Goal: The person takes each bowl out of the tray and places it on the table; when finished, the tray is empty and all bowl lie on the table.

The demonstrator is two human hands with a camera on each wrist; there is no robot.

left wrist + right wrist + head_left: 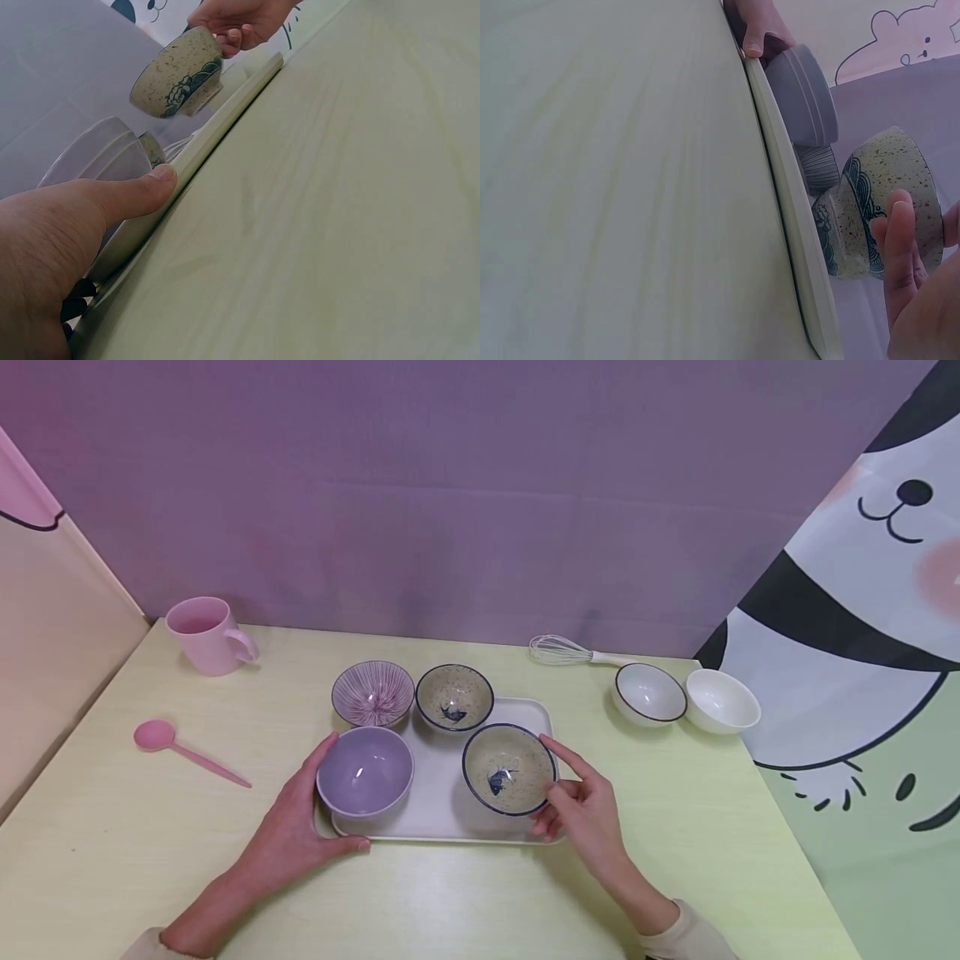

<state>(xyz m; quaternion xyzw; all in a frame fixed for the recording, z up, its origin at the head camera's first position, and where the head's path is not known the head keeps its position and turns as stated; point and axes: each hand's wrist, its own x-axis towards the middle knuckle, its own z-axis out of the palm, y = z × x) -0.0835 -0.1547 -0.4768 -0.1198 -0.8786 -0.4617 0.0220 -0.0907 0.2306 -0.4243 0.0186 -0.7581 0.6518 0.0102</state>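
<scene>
My right hand (588, 814) pinches a speckled beige bowl (491, 768) by its right rim, with a blue fish inside and a dark blue edge. In the left wrist view this bowl (180, 75) hangs tilted above the white tray (435, 806). My left hand (288, 827) grips the tray's front left corner, thumb along the front rim, beside a plain purple bowl (365, 772) on the tray. Behind stand a pink-striped bowl (372, 693) and a second speckled fish bowl (454, 697).
On the table's left are a pink mug (206, 639) and a pink spoon (187, 752). At the back right lie a whisk (570, 652), a dark-rimmed white bowl (649, 695) and a plain white bowl (722, 702). A purple backdrop (450, 527) rises behind the table.
</scene>
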